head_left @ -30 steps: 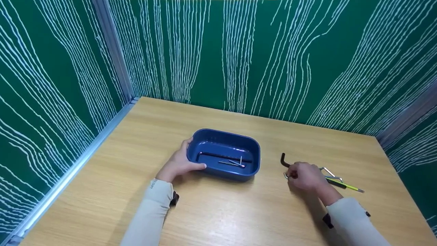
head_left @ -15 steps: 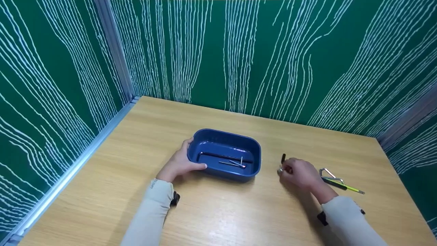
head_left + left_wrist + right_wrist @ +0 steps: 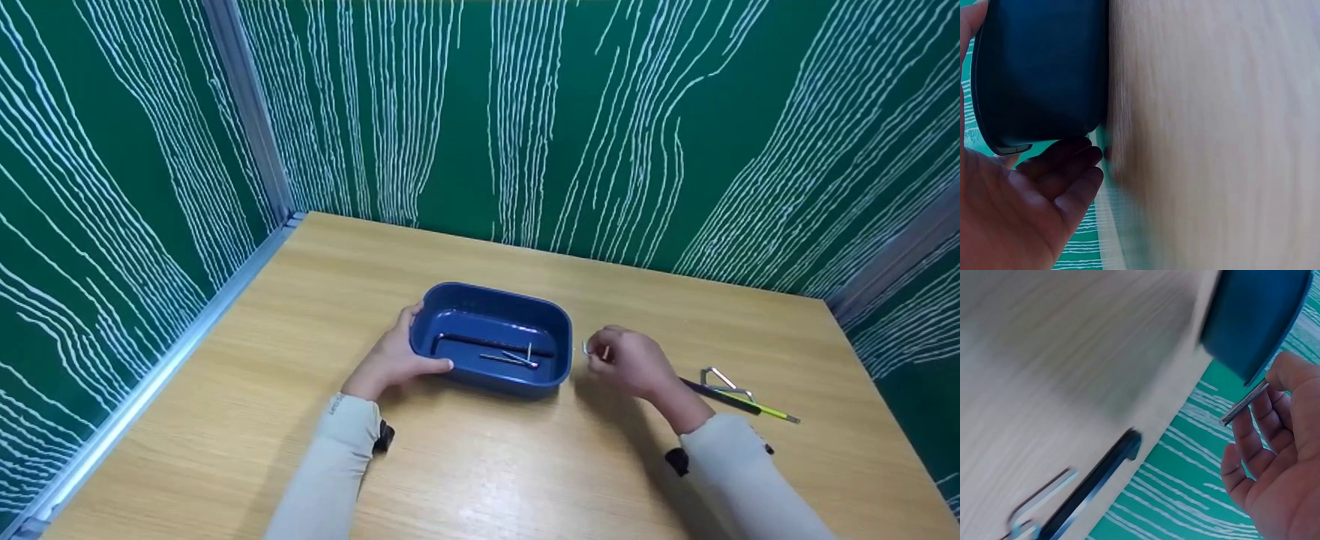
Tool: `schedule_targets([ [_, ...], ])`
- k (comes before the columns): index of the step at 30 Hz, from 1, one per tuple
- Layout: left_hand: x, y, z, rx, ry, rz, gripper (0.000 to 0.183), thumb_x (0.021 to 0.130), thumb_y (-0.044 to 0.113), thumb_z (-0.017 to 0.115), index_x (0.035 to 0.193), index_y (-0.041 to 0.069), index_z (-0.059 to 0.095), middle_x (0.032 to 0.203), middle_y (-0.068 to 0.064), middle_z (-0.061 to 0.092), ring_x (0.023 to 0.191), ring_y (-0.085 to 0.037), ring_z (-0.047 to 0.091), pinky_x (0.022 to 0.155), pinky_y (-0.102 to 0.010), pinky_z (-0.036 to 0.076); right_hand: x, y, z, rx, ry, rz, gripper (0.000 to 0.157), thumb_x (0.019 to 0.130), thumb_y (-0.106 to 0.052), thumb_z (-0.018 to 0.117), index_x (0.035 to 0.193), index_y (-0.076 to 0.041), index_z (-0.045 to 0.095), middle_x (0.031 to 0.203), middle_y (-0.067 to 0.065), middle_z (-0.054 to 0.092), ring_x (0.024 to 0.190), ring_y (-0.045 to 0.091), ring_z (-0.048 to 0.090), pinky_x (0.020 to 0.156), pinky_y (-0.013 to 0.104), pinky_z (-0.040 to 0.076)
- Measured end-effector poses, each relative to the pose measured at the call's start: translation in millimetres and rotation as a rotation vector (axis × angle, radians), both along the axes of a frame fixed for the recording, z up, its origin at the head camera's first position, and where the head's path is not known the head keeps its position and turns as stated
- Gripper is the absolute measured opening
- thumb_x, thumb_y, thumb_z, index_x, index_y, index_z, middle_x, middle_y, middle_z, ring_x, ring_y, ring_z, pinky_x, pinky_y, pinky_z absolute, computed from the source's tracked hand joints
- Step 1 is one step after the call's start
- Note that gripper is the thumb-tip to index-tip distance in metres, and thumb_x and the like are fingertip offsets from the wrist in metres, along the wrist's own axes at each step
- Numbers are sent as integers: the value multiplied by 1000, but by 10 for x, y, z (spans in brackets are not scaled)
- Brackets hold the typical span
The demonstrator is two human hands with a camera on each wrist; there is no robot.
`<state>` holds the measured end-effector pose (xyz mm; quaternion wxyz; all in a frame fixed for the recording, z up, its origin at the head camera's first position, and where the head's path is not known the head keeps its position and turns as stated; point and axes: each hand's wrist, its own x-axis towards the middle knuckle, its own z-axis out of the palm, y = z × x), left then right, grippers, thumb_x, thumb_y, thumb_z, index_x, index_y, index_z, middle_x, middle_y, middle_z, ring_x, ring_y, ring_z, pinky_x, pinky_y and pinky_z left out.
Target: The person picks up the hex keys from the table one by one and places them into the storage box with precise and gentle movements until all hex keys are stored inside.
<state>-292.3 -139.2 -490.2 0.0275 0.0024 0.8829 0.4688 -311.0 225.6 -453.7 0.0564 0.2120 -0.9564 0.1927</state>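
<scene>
My left hand (image 3: 394, 360) grips the left end of a dark blue plastic bin (image 3: 491, 384), thumb over the front rim and fingers along its side. Between the thumb and fingers of my right hand (image 3: 634, 364), a small silver hex key (image 3: 1244, 404) is pinched, just off the bin's right end. Inside the bin lie a long black hex key (image 3: 480, 343) and several small silver hex keys (image 3: 504, 358). On the table behind my right wrist are a large black hex key (image 3: 1089, 486), partly covered in the head view, a bent silver hex key (image 3: 721, 376) and a yellow rod with a metal tip (image 3: 776, 413).
The wooden table (image 3: 480, 465) meets green walls (image 3: 457, 112) with white wavy lines at its back and left. A grey metal post (image 3: 251, 112) stands in the left corner, another (image 3: 892, 255) at the right.
My right hand has moved left with the small silver hex key, from the loose tools to beside the bin. The left hand and the bin have stayed put.
</scene>
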Motion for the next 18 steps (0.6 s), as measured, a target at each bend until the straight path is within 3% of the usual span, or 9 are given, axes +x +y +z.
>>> schedule_targets([
  [11,2,-7,-3,-2,11,-6,106,49,52,78,134,36,16,134,1,36,118,-20,39,98,-47,33,-61,-419,156,-23,46,65,4,76,-23,62,79,-21,61,74,-8,54,66,10,51,58,22,45],
  [18,1,6,1,-8,8,-6,114,41,65,74,134,36,16,134,3,35,117,-19,38,98,-48,32,-92,-701,224,-37,16,100,5,78,-23,59,81,-20,61,76,-6,53,67,12,49,59,23,45],
])
